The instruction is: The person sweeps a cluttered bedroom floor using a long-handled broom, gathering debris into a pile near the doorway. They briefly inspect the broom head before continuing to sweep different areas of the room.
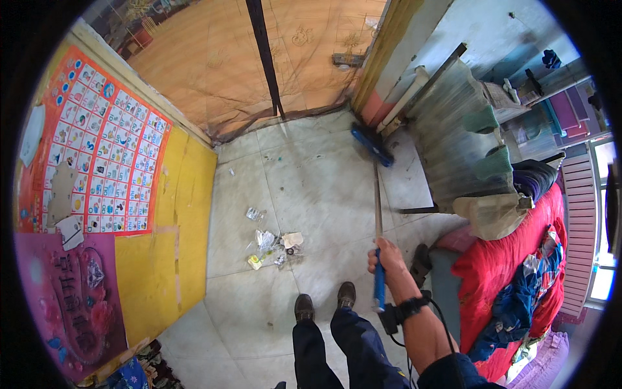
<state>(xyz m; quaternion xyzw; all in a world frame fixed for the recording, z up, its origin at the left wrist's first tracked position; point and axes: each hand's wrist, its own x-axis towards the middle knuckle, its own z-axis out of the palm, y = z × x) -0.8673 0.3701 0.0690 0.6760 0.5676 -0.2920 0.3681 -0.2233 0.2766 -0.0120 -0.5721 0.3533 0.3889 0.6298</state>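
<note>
My right hand [388, 260] is closed around the blue grip of a long-handled broom. The broom's blue head [372, 144] lies near the foot of the white pipe, by the doorway's right side, and looks blurred. A small pile of litter [265, 240], with crumpled paper, plastic wrappers and a yellow-green packet, lies on the tiled floor ahead of my feet. Just beyond it is a clear plastic piece [253, 214]. A small white scrap [232, 171] lies nearer the yellow wall panel. My left hand is out of view.
A sheer curtain [233, 63] with a dark central strip hangs across the doorway. At the right stand a plastic-covered rack [437, 141] and a bed with a red cover [508, 233]. A dark shoe [421, 265] sits beside the bed. A yellow panel [187, 219] bounds the left side.
</note>
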